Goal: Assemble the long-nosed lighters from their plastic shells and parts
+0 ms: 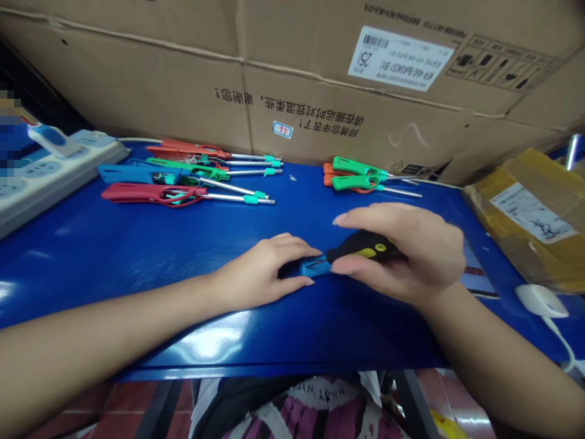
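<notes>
We see fairly bright light | white glare on the blue tabletop [201, 228] | fine print on carton label [402, 58] soft | pixelated patch at left edge

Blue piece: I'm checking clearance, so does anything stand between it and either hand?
Nothing visible separates the left hand from the blue piece. The black-and-yellow tool in the right hand overlaps its right end in view.

Bare forearms [150, 320], purple-patterned clothing [315, 411]
</notes>
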A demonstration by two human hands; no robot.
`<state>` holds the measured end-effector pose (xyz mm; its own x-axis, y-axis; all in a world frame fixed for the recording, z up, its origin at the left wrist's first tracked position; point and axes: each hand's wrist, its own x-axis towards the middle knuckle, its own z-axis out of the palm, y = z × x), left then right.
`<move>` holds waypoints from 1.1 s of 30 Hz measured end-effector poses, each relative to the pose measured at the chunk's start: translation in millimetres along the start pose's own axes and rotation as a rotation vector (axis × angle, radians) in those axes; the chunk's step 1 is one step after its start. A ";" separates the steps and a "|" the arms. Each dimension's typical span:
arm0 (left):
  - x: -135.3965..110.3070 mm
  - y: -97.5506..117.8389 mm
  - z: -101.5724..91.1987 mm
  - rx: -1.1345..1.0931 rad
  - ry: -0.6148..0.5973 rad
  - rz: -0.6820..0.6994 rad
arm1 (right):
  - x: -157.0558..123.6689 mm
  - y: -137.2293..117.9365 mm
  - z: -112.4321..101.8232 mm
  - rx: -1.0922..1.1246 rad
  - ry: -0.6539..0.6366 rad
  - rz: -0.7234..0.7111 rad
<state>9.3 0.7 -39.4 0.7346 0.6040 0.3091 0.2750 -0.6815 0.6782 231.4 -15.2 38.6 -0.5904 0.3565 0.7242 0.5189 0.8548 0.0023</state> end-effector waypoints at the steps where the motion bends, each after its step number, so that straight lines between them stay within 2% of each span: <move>1: 0.0 0.0 0.0 0.002 0.003 0.001 | -0.4 0.4 0.2 0.044 -0.008 0.021; 5: -0.4 -0.8 0.9 0.014 0.010 0.009 | -0.9 0.2 2.7 0.227 -0.058 0.101; 11: -0.1 -0.8 1.6 0.013 0.015 0.012 | -2.6 1.7 7.3 -0.041 0.054 0.064; 17: -0.3 0.2 0.4 0.016 0.015 0.006 | -2.1 -1.0 5.4 0.249 -0.056 0.119; 23: -0.7 0.1 0.7 0.013 0.015 0.003 | 2.4 -0.4 5.1 0.111 0.019 0.035; 29: 0.5 1.2 0.1 0.010 0.013 0.002 | -1.0 0.3 6.7 0.310 -0.030 0.139; 31: 0.5 0.9 0.3 0.015 0.014 0.000 | -1.2 0.1 7.6 0.269 0.002 0.153; 33: 0.4 0.7 0.6 0.014 0.011 -0.003 | -0.8 0.8 8.1 0.159 0.063 0.106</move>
<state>10.1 0.2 -39.2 0.7266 0.6107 0.3147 0.2861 -0.6854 0.6696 227.2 -11.7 32.4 -0.4948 0.4278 0.7564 0.4688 0.8643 -0.1821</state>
